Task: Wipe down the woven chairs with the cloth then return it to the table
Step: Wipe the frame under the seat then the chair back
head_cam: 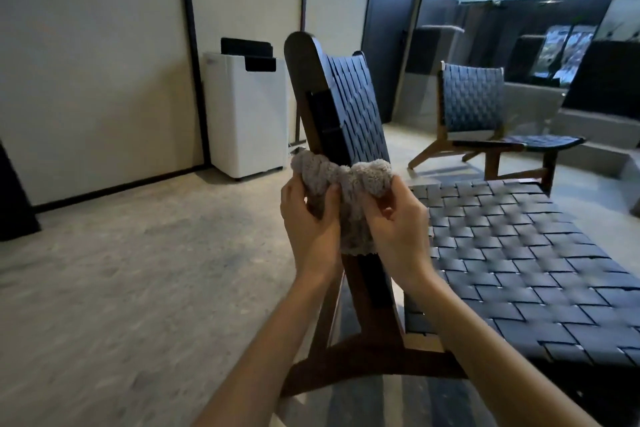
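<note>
Spotter: Status of cloth?

Logger: Held between the two grips, bunched up. Grey, fluffy pile. Most of it bulges above the fingertips; a loose end hangs down between the palms.

Spotter: Left grip?

Logger: Closed on the cloth's left side, thumb and fingers curled into the pile.

Spotter: Right grip?

Logger: Same on the right side, fingers pinching a fold. Grips sit close together, the cloth bridging them. Both forearms bare.

Spotter: Chairs?

Logger: Near woven chair has its backrest rising just beyond both grips, seen almost edge-on. Dark straps on a brown wood frame. The cloth overlaps the lower backrest in view; cannot tell whether it touches. The seat spreads out to the right of the right grip. Frame legs run below both wrists.

Spotter: Other one?

Logger: Second woven chair stands well beyond the right grip, off to its right, same weave.

Spotter: Rest?

Logger: White boxy unit stands beyond the left grip, to its left, against the wall. Pale floor lies left of the left forearm.
</note>
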`<state>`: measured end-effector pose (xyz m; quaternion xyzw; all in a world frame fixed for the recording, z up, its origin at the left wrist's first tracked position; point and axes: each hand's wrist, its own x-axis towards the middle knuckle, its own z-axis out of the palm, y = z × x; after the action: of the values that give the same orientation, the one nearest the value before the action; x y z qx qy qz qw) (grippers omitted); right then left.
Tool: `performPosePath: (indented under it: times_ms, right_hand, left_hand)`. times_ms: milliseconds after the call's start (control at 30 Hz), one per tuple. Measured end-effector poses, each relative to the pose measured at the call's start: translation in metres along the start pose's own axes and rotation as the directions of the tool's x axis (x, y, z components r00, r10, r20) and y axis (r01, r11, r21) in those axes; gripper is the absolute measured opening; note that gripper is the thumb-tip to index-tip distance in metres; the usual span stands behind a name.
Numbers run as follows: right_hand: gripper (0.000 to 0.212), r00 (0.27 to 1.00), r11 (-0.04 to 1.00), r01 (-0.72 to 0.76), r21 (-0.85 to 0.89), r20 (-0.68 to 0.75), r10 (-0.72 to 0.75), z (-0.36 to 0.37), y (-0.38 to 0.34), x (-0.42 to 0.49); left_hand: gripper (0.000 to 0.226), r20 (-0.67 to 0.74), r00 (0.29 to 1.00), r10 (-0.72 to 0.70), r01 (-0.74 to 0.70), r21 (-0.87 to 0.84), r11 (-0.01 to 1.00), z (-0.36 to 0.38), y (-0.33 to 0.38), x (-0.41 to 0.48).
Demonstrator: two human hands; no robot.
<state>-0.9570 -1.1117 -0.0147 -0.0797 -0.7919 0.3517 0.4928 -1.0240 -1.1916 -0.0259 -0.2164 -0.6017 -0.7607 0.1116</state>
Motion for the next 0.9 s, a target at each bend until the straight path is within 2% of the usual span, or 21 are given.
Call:
performPosePath:
  times_ms: [267, 433, 667, 900]
  right_hand:
    - [0.019, 0.987, 0.988, 0.153, 0.007, -0.056, -0.153, 0.019, -0.068, 0.08]
    - [0.029, 0.99, 0.99, 0.124, 0.069, -0.072, -0.119, 0.024, -0.089, 0.107]
    - [0.023, 0.987, 0.987, 0.161, 0.02, -0.032, -0.16, 0.018, -0.054, 0.075]
    - [0.022, 0.988, 0.99, 0.138, -0.015, 0.073, -0.137, -0.001, 0.007, 0.013]
  left_hand:
    - [0.053, -0.06, 0.995, 0.077, -0.081, -0.072, 0.994, -0.004, 0.073, 0.073]
    - [0.054, -0.052, 0.995, 0.081, -0.088, -0.139, 0.986, -0.009, 0.095, 0.097]
    - [0.051, -0.044, 0.998, -0.049, 0.043, -0.133, 0.99, -0.006, 0.056, 0.06]
    - [0.051, 0.006, 0.989, -0.148, 0.148, -0.009, 0.989, 0.0, -0.01, 0.003]
